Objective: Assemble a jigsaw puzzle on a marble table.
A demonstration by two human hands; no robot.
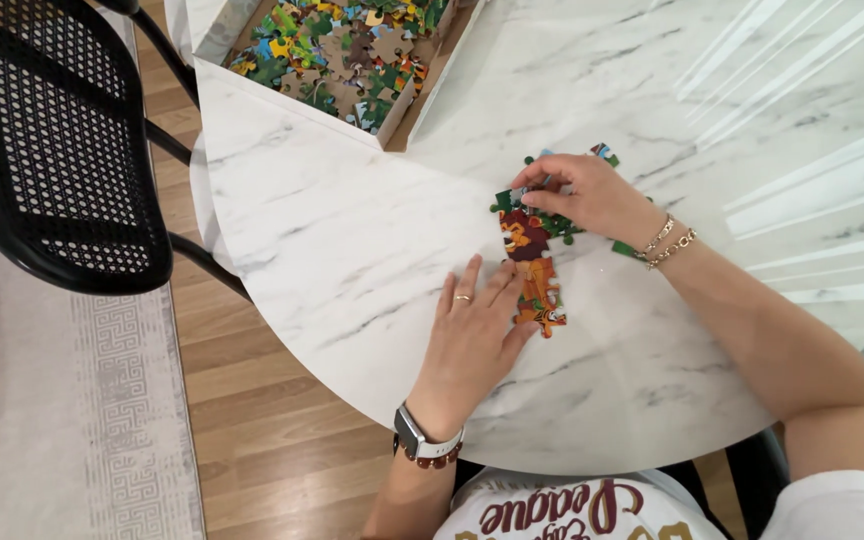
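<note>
White marble-look round tabletop [352, 230] over wood plank floor [262, 440], pale patterned rug [102, 400] at far left. Head view, looking down.

Left hand [472, 335] lies flat, palm down, fingers spread and released, ring on one finger, watch and bead bracelet at the wrist. Its fingertips touch the left edge of the assembled puzzle strip [532, 275], pinning it to the tabletop; nothing gripped.

Right hand [587, 195] sits just beyond the left hand, fingers curled down, thumb and forefinger pinching a small puzzle piece [542, 185] at the top end of the strip. Two chain bracelets at its wrist. Loose green pieces [562, 230] lie under and just beside the right palm, one more piece [604, 152] past the knuckles.

Strip runs between both hands: lion-face section near the right hand, orange sections down beside the left fingertips.

Cardboard box [402, 115] full of loose colourful pieces sits well beyond both hands, at the tabletop's far edge. Black mesh chair [62, 150] stands well left of the left hand, off the tabletop.
</note>
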